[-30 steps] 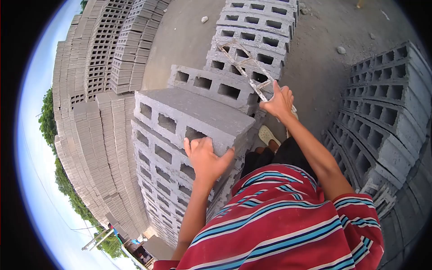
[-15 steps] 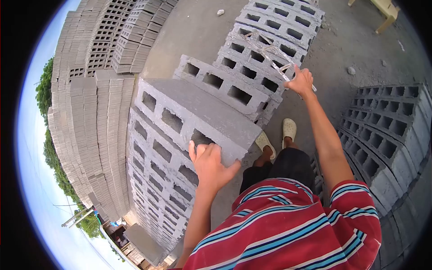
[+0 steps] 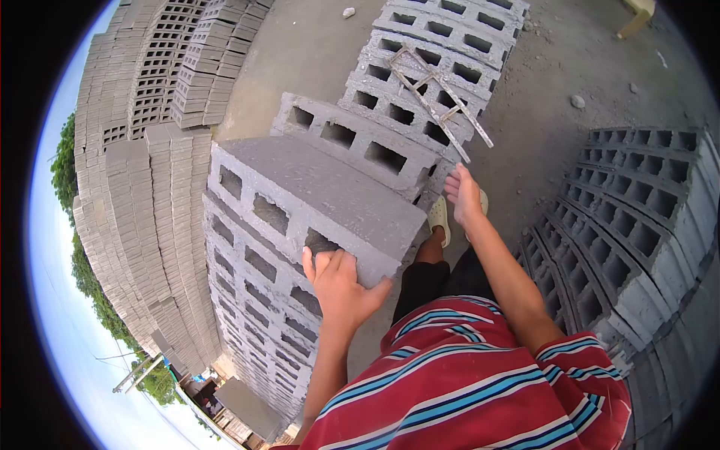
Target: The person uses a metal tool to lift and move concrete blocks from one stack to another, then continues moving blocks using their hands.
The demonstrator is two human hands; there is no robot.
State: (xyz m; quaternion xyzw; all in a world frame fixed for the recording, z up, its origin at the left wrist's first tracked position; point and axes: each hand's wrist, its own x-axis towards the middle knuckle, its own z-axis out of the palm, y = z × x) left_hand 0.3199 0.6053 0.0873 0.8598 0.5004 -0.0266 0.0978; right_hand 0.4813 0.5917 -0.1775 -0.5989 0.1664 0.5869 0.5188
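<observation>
1. Head view: from where I'm standing, the left hand [image 3: 341, 289] is clamping onto the nearest hollow concrete block [image 3: 322, 180], its fingers hooking at the third hollow and its thumb pressing by the near corner.
2. That block is sitting on top of a stack of hollow blocks [image 3: 242, 264], its smooth grey side facing up.
3. Well apart from the left, the right hand [image 3: 465, 196] is hanging slack with its fingers loosely bending, just below the end of a ladder-shaped frame [image 3: 441, 118]; I'm not managing to tell whether a fingertip is touching it.
4. The frame is lying slantwise across a row of hollow blocks [image 3: 450, 54], its two rail ends jutting past the row's edge.
5. Another hollow block [image 3: 361, 147] is resting between that row and the gripped block.
6. The person is wearing a red striped shirt [image 3: 465, 367] and is standing in pale clogs [image 3: 440, 217] on the ground.
7. More blocks are rising in a stack to the right [image 3: 651, 281] and in tall stacks to the left [image 3: 139, 225].
</observation>
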